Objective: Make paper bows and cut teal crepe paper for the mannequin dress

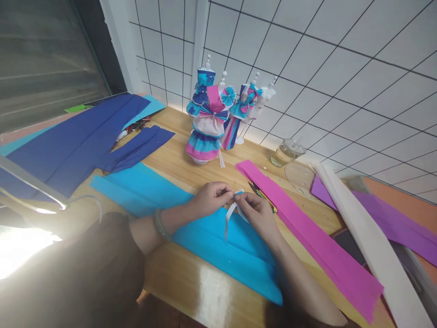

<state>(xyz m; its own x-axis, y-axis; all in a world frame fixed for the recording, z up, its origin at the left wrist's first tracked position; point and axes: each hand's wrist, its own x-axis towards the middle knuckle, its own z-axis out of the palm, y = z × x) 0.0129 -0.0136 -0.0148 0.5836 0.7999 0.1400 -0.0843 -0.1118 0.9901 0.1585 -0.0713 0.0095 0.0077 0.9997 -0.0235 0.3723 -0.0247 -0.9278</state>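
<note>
My left hand and my right hand meet above a sheet of light blue crepe paper on the wooden table. Both pinch a small blue folded paper piece between their fingertips. A thin white paper strip hangs down from that piece over the blue sheet. A green bangle sits on my left wrist. Scissors lie just beyond my right hand, on the edge of a long pink crepe strip.
Several small mannequins in paper dresses stand at the back by the tiled wall. Dark blue paper covers the left. A glass jar, a clear lid, white paper and purple paper lie right. A lamp glares at left.
</note>
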